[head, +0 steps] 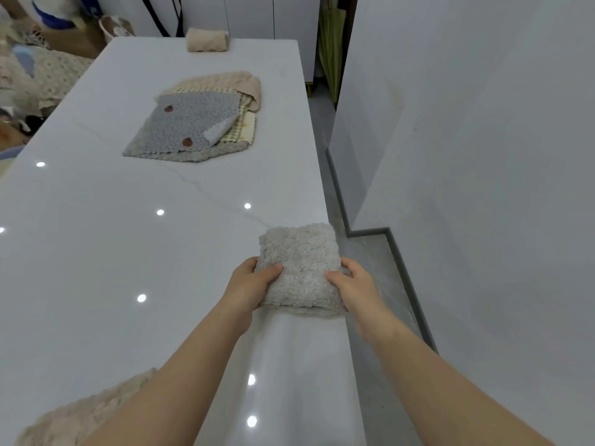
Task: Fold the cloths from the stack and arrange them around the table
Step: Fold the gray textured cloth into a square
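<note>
A folded fluffy grey cloth [302, 252] lies at the right edge of the white table [128, 246]. My left hand [249, 284] grips its left side with the thumb on top. My right hand [352, 283] grips its right side the same way. Farther back in the middle of the table lies the stack of flat cloths [196, 123]: a grey one with brown spots on top, a checked one and a beige one beneath. A folded beige cloth [206, 40] sits at the far end. Another beige cloth [74, 416] shows at the near left corner.
The table's right edge runs close to a grey wall [483, 156], with a narrow strip of floor [380, 268] between them. Cluttered bags and fabrics [35, 69] lie beyond the table's left side. White cabinets stand behind the far end.
</note>
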